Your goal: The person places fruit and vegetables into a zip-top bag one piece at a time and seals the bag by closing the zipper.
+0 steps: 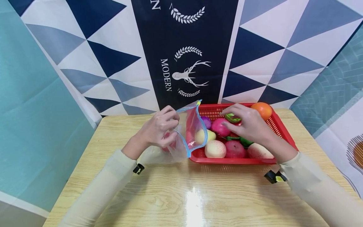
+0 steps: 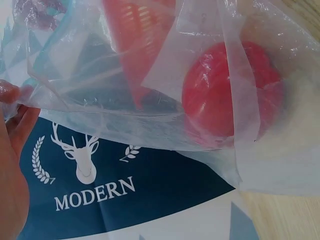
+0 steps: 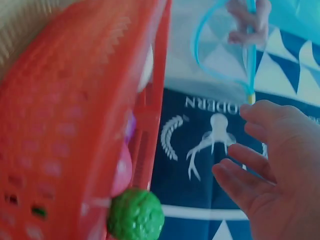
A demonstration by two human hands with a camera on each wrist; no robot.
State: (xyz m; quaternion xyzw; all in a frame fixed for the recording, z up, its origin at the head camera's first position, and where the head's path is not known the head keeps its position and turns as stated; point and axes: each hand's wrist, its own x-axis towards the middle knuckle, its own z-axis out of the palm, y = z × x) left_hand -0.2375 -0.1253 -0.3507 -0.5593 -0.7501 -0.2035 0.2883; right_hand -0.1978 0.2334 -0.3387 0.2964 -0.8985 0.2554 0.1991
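Observation:
My left hand (image 1: pixel 163 127) pinches the edge of a clear zip bag (image 1: pixel 158 156) with a blue zip strip and a yellow slider. The bag's mouth gapes toward the basket. Low inside it lies a round red fruit (image 2: pixel 215 95), seen through the plastic in the left wrist view. Above the red plastic basket (image 1: pixel 235 161) hovers my right hand (image 1: pixel 249 123), fingers loosely bent and apart, holding nothing. Below and beside its fingers are a bright pink fruit (image 1: pixel 220 127) and a bumpy green ball-like piece (image 3: pixel 136 214).
The basket also holds an orange (image 1: pixel 261 111), a pale peach-like fruit (image 1: pixel 215 149), a dark red fruit (image 1: pixel 234 149), a green pepper-like piece (image 1: pixel 245 142) and a purple piece (image 1: pixel 206 122). A patterned cloth (image 1: pixel 113 56) hangs behind the wooden table (image 1: pixel 158 192).

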